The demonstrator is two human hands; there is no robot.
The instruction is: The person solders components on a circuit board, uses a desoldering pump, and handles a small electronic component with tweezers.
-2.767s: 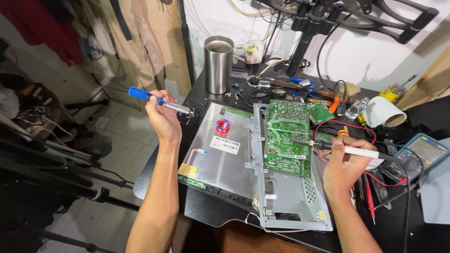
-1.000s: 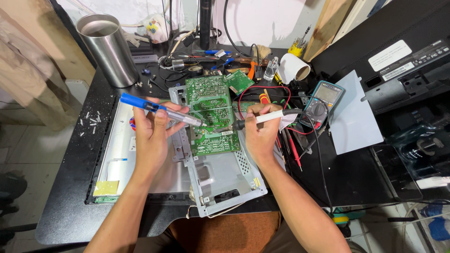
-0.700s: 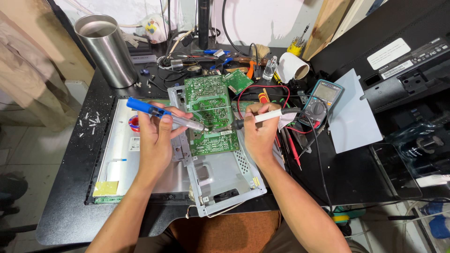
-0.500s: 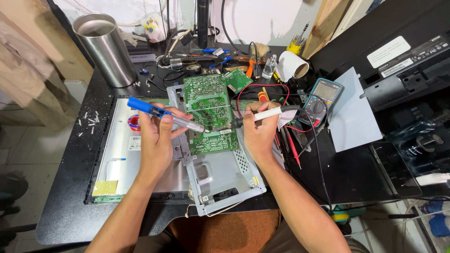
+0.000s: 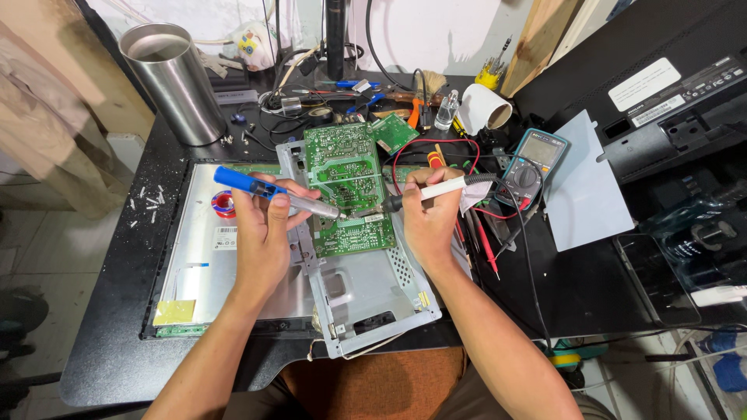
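Board, green, lay solder side up on a metal chassis, near the middle of the black bench. Left hand gripped a blue-handled pump, fingers curled tight around its barrel, tip resting at the board's middle. Right hand pinched a white iron like a pen, its tip meeting the board from the other side, close to the pump's. Multimeter sat just right of that hand, red leads trailing beneath. Steel cup stood at the far left corner.
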